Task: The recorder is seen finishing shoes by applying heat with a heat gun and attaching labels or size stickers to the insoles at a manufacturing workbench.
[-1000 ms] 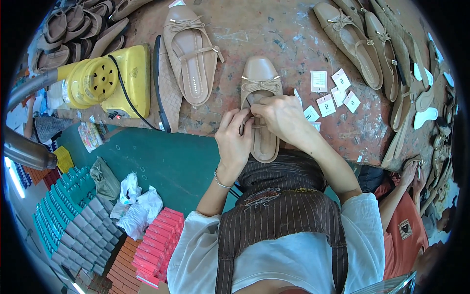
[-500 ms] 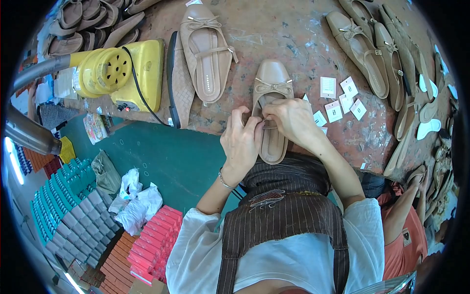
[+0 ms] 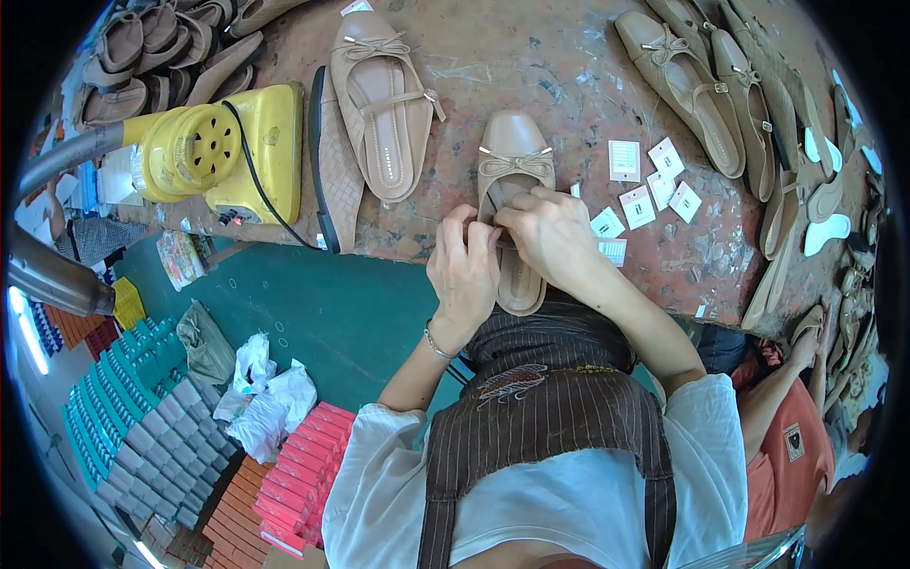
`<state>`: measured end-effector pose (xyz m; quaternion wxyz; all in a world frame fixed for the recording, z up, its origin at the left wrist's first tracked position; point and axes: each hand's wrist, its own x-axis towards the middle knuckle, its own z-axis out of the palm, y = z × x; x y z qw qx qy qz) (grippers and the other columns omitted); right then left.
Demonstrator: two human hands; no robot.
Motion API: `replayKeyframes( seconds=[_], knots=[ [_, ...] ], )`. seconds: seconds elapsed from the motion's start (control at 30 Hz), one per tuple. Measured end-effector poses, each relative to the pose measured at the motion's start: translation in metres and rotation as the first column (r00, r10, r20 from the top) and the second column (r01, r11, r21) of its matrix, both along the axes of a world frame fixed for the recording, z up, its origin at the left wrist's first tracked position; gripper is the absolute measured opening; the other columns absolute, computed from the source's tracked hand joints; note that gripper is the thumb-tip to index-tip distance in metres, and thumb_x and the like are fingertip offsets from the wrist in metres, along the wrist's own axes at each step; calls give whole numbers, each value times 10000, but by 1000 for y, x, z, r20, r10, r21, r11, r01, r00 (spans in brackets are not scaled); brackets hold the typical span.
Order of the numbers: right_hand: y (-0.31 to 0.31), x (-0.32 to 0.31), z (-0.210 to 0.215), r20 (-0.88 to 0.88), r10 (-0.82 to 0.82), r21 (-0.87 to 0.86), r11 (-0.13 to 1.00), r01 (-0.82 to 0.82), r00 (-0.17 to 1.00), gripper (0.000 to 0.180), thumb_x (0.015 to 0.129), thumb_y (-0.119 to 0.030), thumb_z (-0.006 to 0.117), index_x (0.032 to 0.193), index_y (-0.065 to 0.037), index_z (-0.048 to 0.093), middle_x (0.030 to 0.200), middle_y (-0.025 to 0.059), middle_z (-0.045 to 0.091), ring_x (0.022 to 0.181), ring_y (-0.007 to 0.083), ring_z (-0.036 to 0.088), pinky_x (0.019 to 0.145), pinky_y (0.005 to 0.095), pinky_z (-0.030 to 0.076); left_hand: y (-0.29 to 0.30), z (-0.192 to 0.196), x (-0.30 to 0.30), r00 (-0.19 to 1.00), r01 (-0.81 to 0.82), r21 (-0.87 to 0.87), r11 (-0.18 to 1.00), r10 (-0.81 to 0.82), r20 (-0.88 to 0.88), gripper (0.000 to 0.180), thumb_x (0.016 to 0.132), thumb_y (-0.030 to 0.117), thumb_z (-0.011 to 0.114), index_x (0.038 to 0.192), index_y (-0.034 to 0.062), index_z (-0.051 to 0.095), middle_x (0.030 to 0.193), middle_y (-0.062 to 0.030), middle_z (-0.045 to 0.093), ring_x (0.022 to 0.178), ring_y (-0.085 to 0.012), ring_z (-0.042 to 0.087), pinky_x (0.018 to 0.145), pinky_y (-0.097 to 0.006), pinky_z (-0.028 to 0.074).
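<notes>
A beige flat shoe with a bow across its squared toe lies at the table's front edge, its heel toward my apron. My left hand is closed at its left side, fingers curled and thumb pressed in at the ankle strap. From the right, my right hand reaches over the shoe's opening, its fingertips pinched together at the same strap. The strap is mostly hidden by my fingers. A matching shoe stands to the left with its strap across the insole, beside another shoe lying on its side.
Several white tags lie right of the shoe. More beige shoes line the table's right side. A yellow machine with a black cord stands left, near piled shoes. Pink boxes are stacked on the floor. Another person's arm is at right.
My fingers have shifted slightly at the strap, the right ones a little up and left. The whole view has shifted slightly. The shoe stays between my hands.
</notes>
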<state>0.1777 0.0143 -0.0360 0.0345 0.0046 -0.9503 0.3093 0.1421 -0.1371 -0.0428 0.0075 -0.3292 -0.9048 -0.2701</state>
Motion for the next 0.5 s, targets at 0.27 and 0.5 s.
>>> replayKeyframes(
  seconds=[0.27, 0.5],
  knots=[
    [30, -3, 45, 29, -19, -146, 989, 23, 999, 89, 745, -146, 717, 799, -78, 736, 747, 85, 674, 874, 270, 622, 1009, 439, 361, -1, -6, 0, 898, -273, 450, 850, 56, 437, 39, 909, -45, 558, 912, -6, 562, 801, -98, 631, 724, -191, 617, 687, -275, 491],
    [71, -17, 32, 135, 362, -612, 763, -209, 922, 112, 743, -112, 731, 845, -65, 733, 826, 69, 713, 819, 241, 647, 808, 373, 470, 5, 0, -20, 586, -481, 464, 744, -122, 801, 69, 970, 26, 539, 993, -13, 591, 788, -46, 624, 533, -38, 488, 455, -180, 383]
  ],
)
